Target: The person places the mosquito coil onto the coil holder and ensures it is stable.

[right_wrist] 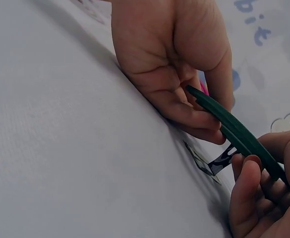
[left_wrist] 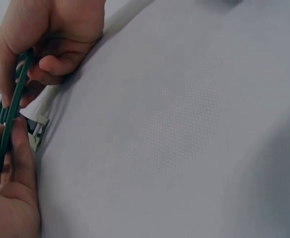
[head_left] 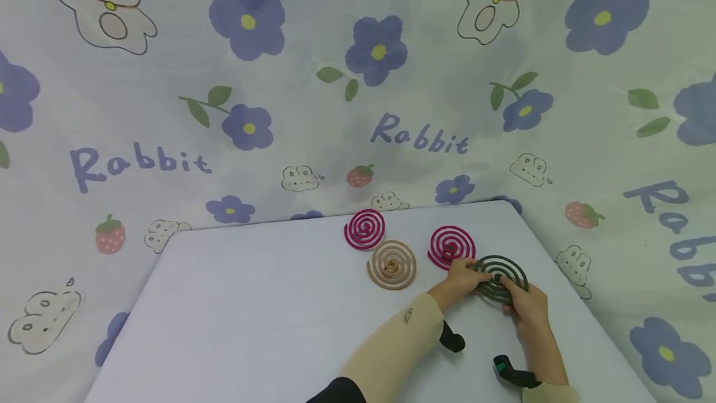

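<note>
A dark green mosquito coil [head_left: 500, 294] is held up between both hands at the right side of the table. My left hand [head_left: 463, 280] pinches its left side, thumb reaching toward the centre. The right hand [head_left: 531, 310] grips the right side, with its thumb on the inner rings. Both wrist views show the coil edge-on and tilted, fingers curled beneath it. A small metal coil stand [right_wrist: 202, 161] shows below the coil's middle, close over the white surface. Fingers partly hide where the stand meets the coil.
Two pink mosquito coils [head_left: 365, 229] and a tan coil [head_left: 411, 266] lie near the far edge of the white table [head_left: 240, 303], left of the hands. Behind hangs a curtain [head_left: 313, 111] printed with rabbits and flowers. Black wrist-worn devices [head_left: 513, 374] stick out below the hands.
</note>
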`<move>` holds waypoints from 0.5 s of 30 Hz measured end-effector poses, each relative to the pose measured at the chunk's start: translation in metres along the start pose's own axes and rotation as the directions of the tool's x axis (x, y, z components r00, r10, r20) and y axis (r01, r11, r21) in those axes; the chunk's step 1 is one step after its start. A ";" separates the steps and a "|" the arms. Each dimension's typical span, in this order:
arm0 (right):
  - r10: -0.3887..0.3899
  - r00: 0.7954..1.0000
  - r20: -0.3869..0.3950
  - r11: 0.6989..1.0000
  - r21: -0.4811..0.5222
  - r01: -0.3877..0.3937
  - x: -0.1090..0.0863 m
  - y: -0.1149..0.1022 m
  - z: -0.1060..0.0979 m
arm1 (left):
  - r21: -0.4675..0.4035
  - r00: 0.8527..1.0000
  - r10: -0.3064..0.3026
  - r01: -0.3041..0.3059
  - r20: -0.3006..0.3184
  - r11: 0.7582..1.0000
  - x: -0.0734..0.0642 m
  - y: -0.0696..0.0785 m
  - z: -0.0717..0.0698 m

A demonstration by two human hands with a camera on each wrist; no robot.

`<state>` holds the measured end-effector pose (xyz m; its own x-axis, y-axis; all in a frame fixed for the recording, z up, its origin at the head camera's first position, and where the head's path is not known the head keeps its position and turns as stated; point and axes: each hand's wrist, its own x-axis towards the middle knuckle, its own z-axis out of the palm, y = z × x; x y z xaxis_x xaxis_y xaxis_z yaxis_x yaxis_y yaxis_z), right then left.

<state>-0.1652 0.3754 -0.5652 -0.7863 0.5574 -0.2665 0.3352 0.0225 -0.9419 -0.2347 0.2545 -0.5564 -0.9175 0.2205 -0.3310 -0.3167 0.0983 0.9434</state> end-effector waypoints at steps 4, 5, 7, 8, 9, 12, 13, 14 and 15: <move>0.006 1.000 0.020 1.000 -0.001 -0.006 0.004 -0.004 0.007 | 0.026 1.000 -0.003 0.003 0.007 1.000 0.003 0.005 -0.009; 0.010 1.000 0.021 1.000 -0.007 -0.010 0.005 -0.005 0.007 | 0.030 1.000 -0.003 0.002 0.013 1.000 0.003 0.006 -0.010; 0.011 1.000 0.023 1.000 -0.021 -0.010 0.006 -0.005 0.007 | 0.032 1.000 -0.003 0.002 0.025 0.999 0.003 0.006 -0.010; 0.009 1.000 0.027 1.000 -0.030 -0.008 0.006 -0.005 0.007 | 0.032 1.000 -0.001 0.000 0.030 1.000 0.004 0.006 -0.010; 0.010 0.999 0.031 0.999 -0.037 -0.009 0.006 -0.004 0.006 | 0.034 0.999 -0.003 0.002 0.033 0.999 0.004 0.006 -0.010; 0.016 0.999 0.044 0.999 -0.041 -0.014 0.006 -0.004 0.004 | 0.036 0.999 -0.003 0.002 0.041 0.999 0.005 0.004 -0.008; 0.019 0.999 0.046 0.999 -0.039 -0.017 0.006 -0.003 0.003 | 0.032 0.999 -0.006 0.005 0.044 0.999 0.004 0.004 -0.008; 0.024 0.999 0.047 0.999 -0.035 -0.022 0.005 -0.003 0.001 | 0.031 0.999 -0.003 0.002 0.047 1.000 0.004 0.003 -0.006; 0.032 0.998 0.046 0.999 -0.027 -0.030 0.004 -0.003 0.000 | 0.027 0.999 -0.003 0.002 0.048 1.000 0.003 0.002 -0.005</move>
<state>-0.1695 0.3779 -0.5638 -0.7983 0.5192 -0.3052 0.3730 0.0283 -0.9274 -0.2397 0.2507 -0.5553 -0.9039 0.2670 -0.3343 -0.3116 0.1246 0.9420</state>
